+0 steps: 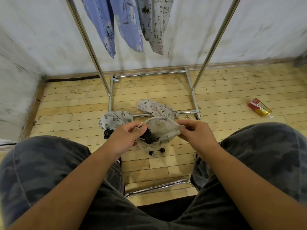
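The wooden floor (pixel 166 90) spreads out below and beyond the grip, and a chrome clothes rack (pixel 93 52) stands on it past the hands, its uprights rising on either side of them. High above and beyond the grip, two blue flowered garments (pixel 127 25) and a grey printed garment (pixel 154 22) hang from the rack. The person's camouflage trousers (pixel 49 163) flank the forearms on both sides, nearer the camera than the grip. Just beyond the hands, an animal-print cloth (pixel 156 108) lies over the rack's base bar, and a leaf-print cloth (pixel 116 119) lies to the left of the grip, behind the left hand. Between the two hands hangs the pale cloth pouch (pixel 162 128), held off the floor with its mouth pulled open. The left hand (pixel 126 138) pinches the pouch's left rim between thumb and curled fingers; the right hand (pixel 194 135) pinches the right rim the same way. A dark item (pixel 147 136) sits inside the opening, right beside the left thumb. A red and yellow packet (pixel 259 107) lies well to the right of the grip.
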A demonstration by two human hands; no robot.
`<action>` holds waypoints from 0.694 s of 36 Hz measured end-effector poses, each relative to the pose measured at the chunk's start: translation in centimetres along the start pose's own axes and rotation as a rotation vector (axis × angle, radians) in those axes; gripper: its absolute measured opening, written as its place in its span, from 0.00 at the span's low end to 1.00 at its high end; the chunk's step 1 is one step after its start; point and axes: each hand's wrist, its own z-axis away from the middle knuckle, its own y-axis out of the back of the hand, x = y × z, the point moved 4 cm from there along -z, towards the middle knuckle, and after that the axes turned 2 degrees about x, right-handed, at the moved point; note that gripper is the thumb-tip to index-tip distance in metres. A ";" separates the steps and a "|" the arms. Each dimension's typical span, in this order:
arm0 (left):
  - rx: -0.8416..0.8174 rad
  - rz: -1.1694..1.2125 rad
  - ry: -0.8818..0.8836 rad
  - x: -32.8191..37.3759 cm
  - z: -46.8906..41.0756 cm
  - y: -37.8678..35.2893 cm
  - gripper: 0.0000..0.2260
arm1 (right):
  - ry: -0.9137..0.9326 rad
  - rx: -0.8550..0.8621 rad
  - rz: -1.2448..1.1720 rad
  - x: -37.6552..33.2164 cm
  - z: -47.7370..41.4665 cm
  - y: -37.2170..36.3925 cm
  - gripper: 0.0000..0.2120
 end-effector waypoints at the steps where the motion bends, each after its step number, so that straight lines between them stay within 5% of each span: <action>1: 0.003 0.010 -0.007 0.0 0.0 0.0 0.07 | -0.021 -0.010 -0.059 -0.1 0.2 0.0 0.15; 8: 0.005 0.145 -0.032 0.4 1.2 -1.2 0.09 | -0.052 -0.067 -0.186 -0.2 1.3 -0.5 0.20; 13: -0.049 0.171 -0.067 0.6 2.7 -2.9 0.10 | 0.097 -0.073 -0.031 -0.5 2.4 -1.3 0.25; 20: -0.085 -0.112 -0.159 -0.5 3.8 -4.5 0.20 | 0.256 0.041 0.297 -0.9 3.4 -1.3 0.25; 25: -0.128 -0.135 -0.125 -1.9 3.8 -5.2 0.23 | 0.208 0.022 0.261 -0.5 3.5 -1.2 0.24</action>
